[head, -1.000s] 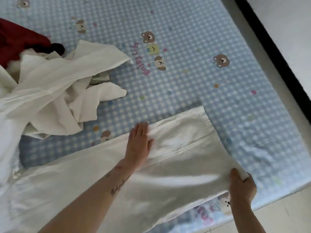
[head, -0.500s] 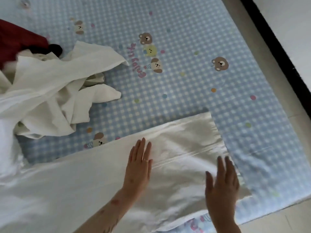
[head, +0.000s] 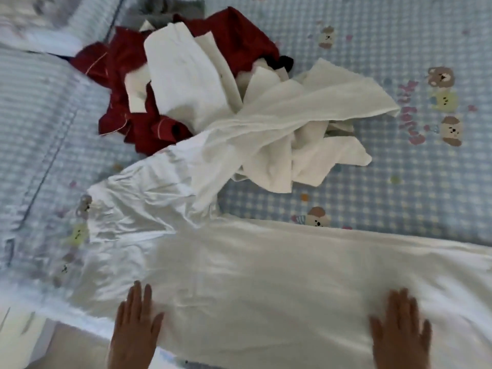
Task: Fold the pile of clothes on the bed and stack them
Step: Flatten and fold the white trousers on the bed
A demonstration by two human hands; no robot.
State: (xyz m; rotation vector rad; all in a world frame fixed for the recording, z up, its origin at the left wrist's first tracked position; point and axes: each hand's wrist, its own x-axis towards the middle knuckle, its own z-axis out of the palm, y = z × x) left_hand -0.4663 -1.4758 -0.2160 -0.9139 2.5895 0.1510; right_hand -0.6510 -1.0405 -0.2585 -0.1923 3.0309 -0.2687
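A long white garment (head: 266, 275) lies spread flat along the near edge of the bed, its crumpled upper part (head: 138, 206) reaching to the left. My left hand (head: 135, 323) lies flat on its near left part, fingers straight. Flat on its near right part rests my right hand (head: 399, 328), fingers spread. Behind the garment sits the unfolded pile: white clothes (head: 266, 123) over a dark red garment (head: 239, 38), with a grey piece (head: 165, 12) at the back.
The bed has a blue checked sheet with bear prints (head: 399, 182). A striped blue pillow or quilt (head: 34, 115) lies at the left. The bed's near edge and pale floor (head: 66, 342) show at the bottom left.
The view has swung left, bringing the whole pile into sight. My right hand let go of the garment's corner and flattened on it; both hands have slid left along the garment, flat near its front edge.
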